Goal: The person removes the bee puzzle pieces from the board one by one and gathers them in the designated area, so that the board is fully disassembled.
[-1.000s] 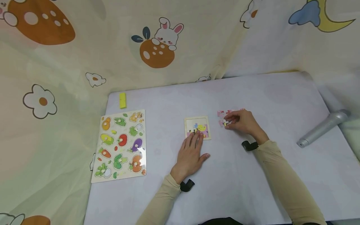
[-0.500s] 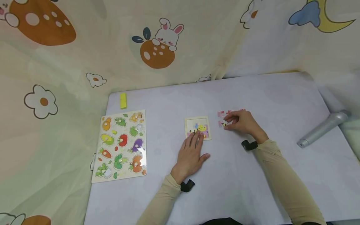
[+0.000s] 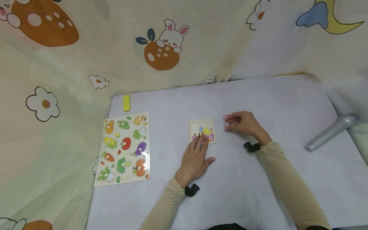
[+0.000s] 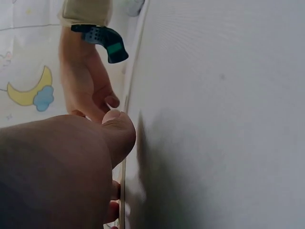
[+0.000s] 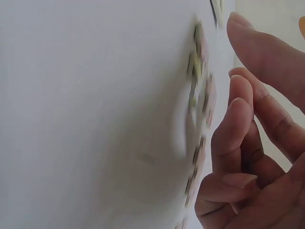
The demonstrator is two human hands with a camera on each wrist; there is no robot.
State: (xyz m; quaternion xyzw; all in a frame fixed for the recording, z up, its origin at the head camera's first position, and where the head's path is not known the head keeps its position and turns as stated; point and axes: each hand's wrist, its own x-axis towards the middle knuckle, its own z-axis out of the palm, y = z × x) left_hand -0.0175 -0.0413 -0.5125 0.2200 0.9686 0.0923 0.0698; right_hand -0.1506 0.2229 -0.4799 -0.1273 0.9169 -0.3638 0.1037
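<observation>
While the left hand (image 3: 195, 159) rests flat on the part-filled tray (image 3: 196, 126), the right hand (image 3: 244, 123) hovers unclenched.

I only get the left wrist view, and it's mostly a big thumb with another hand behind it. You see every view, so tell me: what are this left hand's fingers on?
Observer: The head view shows the left hand lying over the near edge of a small, partly filled puzzle frame.

Visitor: Oh, a puzzle! And what's by the other one?

Observer: In the head view, pink puzzle pieces show right by the fingertips of the right hand.

Visitor: Just a couple, then?

Observer: No, the right wrist view shows several on the table below its fingers, too blurred to count.
</observation>
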